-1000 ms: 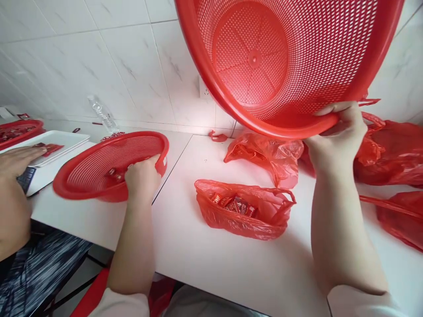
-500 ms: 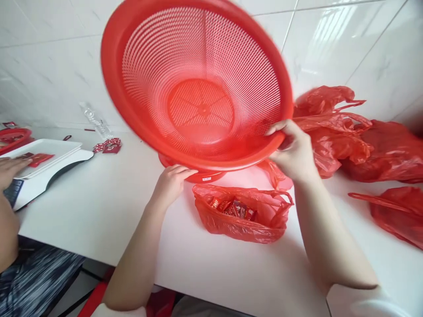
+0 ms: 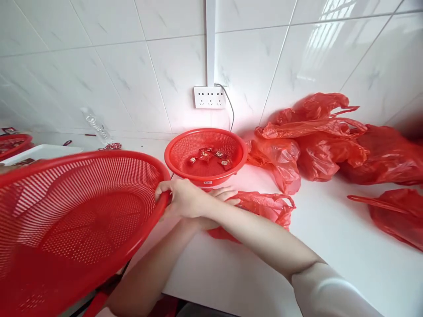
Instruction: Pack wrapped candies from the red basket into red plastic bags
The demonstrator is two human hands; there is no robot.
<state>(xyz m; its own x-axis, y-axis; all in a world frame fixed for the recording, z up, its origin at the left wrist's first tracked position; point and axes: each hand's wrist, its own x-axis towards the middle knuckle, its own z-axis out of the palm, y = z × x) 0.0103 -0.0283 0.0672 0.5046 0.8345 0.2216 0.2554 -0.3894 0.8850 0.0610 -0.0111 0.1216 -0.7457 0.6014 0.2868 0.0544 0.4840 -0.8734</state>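
My right hand [image 3: 183, 198] is closed on the rim of a large red plastic colander [image 3: 109, 259], tilted and held at the left over the table's front edge. My left arm passes beneath the right one. Partly hidden by it, my left hand [image 3: 226, 193] lies with fingers stretched at the near red plastic bag [image 3: 264, 204]. What lies inside that bag is mostly covered by my arms. Behind the hands a smaller red colander [image 3: 243, 160] stands on the table, with several small red wrapped packets [image 3: 205, 155] in it.
Several red plastic bags [image 3: 317, 149] are heaped at the right by the tiled wall, and another bag [image 3: 399, 215] lies nearer. A socket strip [image 3: 209, 97] with a cable is on the wall. At far left are a white tray [image 3: 49, 152] and another red basket [image 3: 15, 145].
The large colander has swung from above the table's middle down to the left in my right hand. My left hand has moved right to the bag. The smaller colander has come into full view.
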